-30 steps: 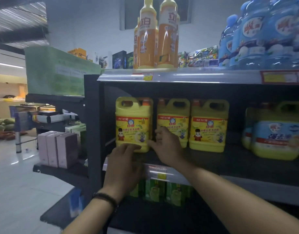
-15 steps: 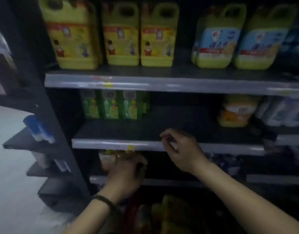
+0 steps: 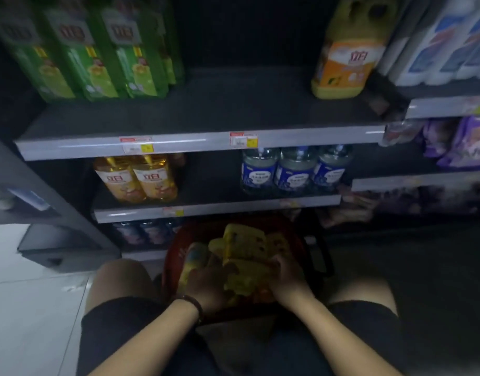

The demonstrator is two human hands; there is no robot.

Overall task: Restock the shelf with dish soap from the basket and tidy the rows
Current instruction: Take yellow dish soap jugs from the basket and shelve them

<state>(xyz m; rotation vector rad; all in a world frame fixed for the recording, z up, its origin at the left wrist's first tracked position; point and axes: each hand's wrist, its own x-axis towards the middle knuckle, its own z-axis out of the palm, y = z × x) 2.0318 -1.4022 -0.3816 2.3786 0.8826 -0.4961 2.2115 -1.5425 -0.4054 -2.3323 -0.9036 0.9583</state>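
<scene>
A red basket (image 3: 173, 256) stands on the floor between my knees, holding several yellow dish soap jugs (image 3: 244, 242). Both hands are down inside it. My left hand (image 3: 206, 283) lies against the left side of a yellow jug (image 3: 247, 275), and my right hand (image 3: 285, 278) presses on its right side. The jug is still in the basket. The view is dim and blurred, so the fingers are hard to make out. Above, the dark shelf (image 3: 206, 142) has a wide bare stretch between green bottles (image 3: 97, 58) and one yellow-orange jug (image 3: 347, 50).
Amber bottles (image 3: 135, 180) and blue-labelled bottles (image 3: 290, 169) stand on the lower shelf. White and blue packs (image 3: 445, 42) and purple bags (image 3: 464, 142) fill the right bay. The shelf's end panel (image 3: 57, 202) and white floor tiles (image 3: 30, 308) are to the left.
My view has dropped from the upper shelves to the floor. Both hands left the shelf edges and went down into the basket, closing around a yellow jug.
</scene>
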